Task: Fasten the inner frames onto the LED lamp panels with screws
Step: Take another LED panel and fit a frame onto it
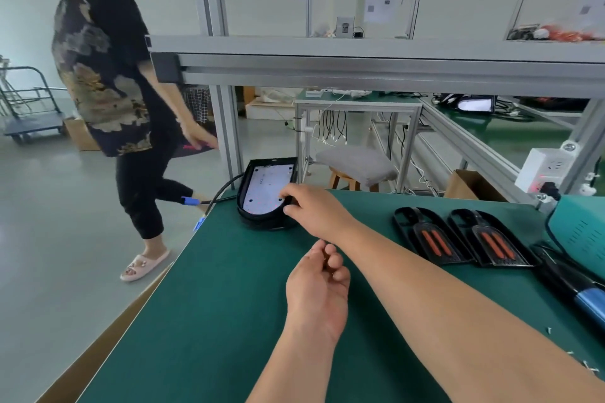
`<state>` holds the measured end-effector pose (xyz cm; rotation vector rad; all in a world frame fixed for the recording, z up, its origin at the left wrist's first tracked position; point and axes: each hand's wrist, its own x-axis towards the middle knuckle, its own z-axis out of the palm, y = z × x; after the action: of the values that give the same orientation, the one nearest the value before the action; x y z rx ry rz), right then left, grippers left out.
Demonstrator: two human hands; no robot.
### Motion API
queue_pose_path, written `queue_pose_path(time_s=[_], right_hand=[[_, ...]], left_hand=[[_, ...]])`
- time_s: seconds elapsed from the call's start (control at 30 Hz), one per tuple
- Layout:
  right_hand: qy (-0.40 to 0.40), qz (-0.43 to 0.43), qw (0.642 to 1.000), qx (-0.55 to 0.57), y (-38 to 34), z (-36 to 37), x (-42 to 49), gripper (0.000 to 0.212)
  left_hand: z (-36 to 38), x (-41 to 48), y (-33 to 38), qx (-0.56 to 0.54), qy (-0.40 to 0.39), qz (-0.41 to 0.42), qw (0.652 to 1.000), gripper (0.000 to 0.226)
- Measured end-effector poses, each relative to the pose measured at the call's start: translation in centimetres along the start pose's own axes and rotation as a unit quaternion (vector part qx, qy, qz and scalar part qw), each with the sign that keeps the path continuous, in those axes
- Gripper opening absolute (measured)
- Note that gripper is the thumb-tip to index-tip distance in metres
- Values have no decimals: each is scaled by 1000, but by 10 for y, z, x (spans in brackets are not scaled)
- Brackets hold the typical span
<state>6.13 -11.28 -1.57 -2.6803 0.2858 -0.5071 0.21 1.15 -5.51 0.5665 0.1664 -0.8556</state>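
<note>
An LED lamp panel, black housing with a white LED board inside, lies at the far left corner of the green table. My right hand reaches across and grips the housing's right rim, fingers curled over the edge. My left hand hovers above the table nearer to me, its fingers curled with the tips together; whether something small sits between them cannot be told. Two black inner frames with orange strips lie side by side at the right.
A black cable with a blue connector runs off the lamp over the table's left edge. A blue-handled electric screwdriver and a teal box sit at the right edge. Another person walks past on the left. An aluminium frame beam crosses overhead.
</note>
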Motion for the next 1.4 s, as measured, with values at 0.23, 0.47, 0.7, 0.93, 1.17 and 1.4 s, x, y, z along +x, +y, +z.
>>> queue_pose_path(time_s=[0.23, 0.47, 0.7, 0.93, 1.17, 1.4], right_hand=[[104, -33, 992, 57, 9, -2, -9, 18], [207, -44, 962, 173, 12, -17, -44, 17], [264, -20, 930, 254, 15, -35, -102, 21], [289, -28, 920, 264, 10, -50, -160, 15], [266, -34, 932, 243, 4, -60, -217, 12], [258, -29, 943, 210, 8, -73, -259, 12]], left_hand=[[4, -3, -2, 36, 13, 0, 999, 22], [5, -3, -1, 48, -8, -10, 999, 11], [2, -1, 0, 34, -21, -15, 999, 30], [-1, 4, 8, -5, -31, -10, 999, 55], [-10, 9, 24, -79, -51, 4, 996, 64], [-14, 12, 34, -65, -28, 57, 996, 19]])
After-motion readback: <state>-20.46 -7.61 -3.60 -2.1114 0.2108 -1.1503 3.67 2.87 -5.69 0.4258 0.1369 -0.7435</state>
